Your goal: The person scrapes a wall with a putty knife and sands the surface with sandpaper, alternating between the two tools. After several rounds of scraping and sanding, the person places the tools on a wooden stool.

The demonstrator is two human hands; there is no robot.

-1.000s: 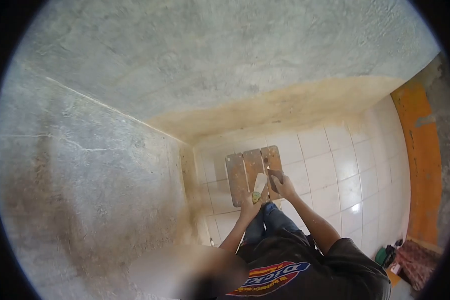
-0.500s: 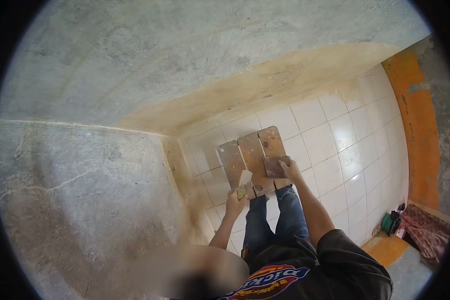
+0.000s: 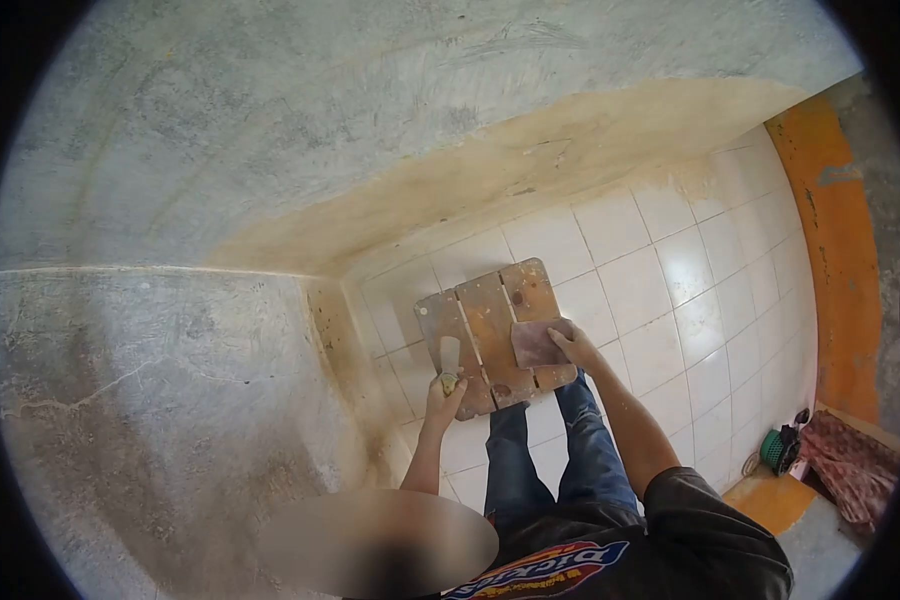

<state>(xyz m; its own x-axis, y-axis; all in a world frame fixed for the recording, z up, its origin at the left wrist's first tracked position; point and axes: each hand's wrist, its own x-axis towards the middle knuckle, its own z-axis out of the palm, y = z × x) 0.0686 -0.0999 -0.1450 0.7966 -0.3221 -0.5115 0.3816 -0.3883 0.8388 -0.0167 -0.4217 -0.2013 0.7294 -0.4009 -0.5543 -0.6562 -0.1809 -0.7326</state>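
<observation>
My left hand point(image 3: 444, 398) is closed round the handle of a putty knife point(image 3: 450, 356), whose pale, broad blade points away from me. Between the fingers and thumb of my right hand point(image 3: 576, 346) is a flat brown rectangular piece point(image 3: 537, 344), gripped by its right edge. I cannot make out its material. Both hands are above a slatted wooden stool point(image 3: 483, 300) with paint spots on its top. The knife is over the stool's left side, apart from the brown piece.
White tiles point(image 3: 650, 320) cover the floor. Ahead rises a grey plastered wall point(image 3: 300, 120) with a yellowish lower band, and another grey wall point(image 3: 170, 400) stands at left. A green basket point(image 3: 773, 450) and patterned cloth point(image 3: 842, 465) lie at lower right, near an orange strip point(image 3: 820, 230).
My left hand with the putty knife has moved left, away from the brown piece. My right hand has shifted slightly left and still holds the piece. The view has tilted a little.
</observation>
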